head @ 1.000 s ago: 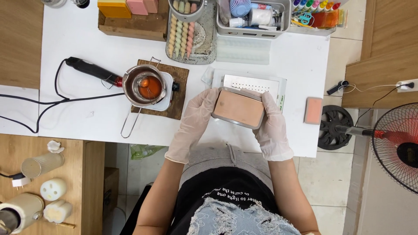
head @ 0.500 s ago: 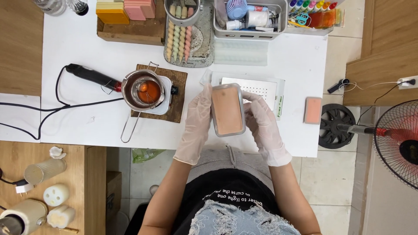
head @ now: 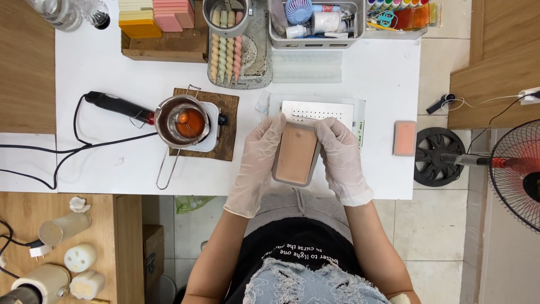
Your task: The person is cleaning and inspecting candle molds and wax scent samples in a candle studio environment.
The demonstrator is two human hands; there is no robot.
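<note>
The pinkish rectangular mould [head: 296, 153] sits lengthwise near the front edge of the white surface [head: 112, 62], over a perforated metal plate [head: 318, 110]. The gloved left hand [head: 257, 160] and right hand [head: 340, 160] clasp its long sides, fingers curled around it. If the filling is soft, a squeeze could buckle it, or a tilt could slide it off the edge. Beside it, the small pot [head: 183, 123] of orange liquid could tip if knocked. The mould's underside stays hidden.
</note>
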